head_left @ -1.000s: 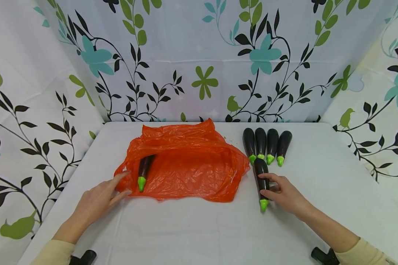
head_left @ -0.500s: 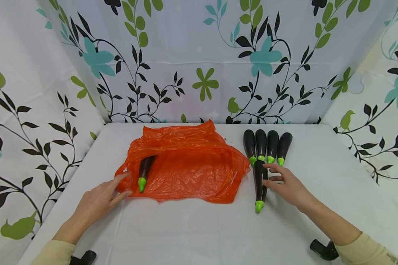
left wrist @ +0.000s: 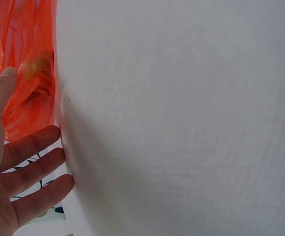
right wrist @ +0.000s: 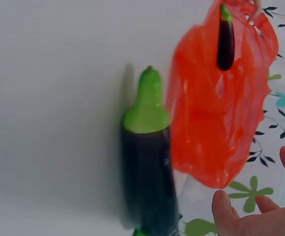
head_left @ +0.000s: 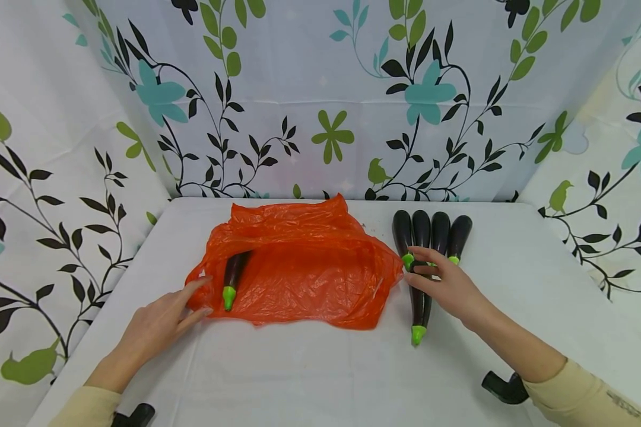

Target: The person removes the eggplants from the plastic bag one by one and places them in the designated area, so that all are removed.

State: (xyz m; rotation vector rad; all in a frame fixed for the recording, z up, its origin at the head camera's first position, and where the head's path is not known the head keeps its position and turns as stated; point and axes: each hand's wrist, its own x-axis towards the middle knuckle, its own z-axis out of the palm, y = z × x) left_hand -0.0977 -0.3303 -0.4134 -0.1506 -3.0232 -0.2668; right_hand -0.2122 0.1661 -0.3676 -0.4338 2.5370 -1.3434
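An orange plastic bag (head_left: 299,284) lies with its mouth facing me, and one eggplant (head_left: 235,273) with a bright green cap rests in its left part. My left hand (head_left: 157,323) touches the bag's left edge, fingers spread. Right of the bag, a front eggplant (head_left: 418,311) lies with its cap toward me. My right hand (head_left: 451,290) hovers around its far end, thumb and fingers apart; the right wrist view shows nothing between the fingers. Behind it, several more eggplants (head_left: 402,228) lie side by side, partly hidden by that hand.
Everything lies on a white-covered table (head_left: 299,379). A leaf-patterned curtain (head_left: 278,83) hangs behind and on both sides. Black wrist devices (head_left: 504,388) sit near both sleeves.
My right hand has let go of the front eggplant and moved away from me and leftward, toward its far end. The eggplant's cap has swung slightly left. The left hand stays put.
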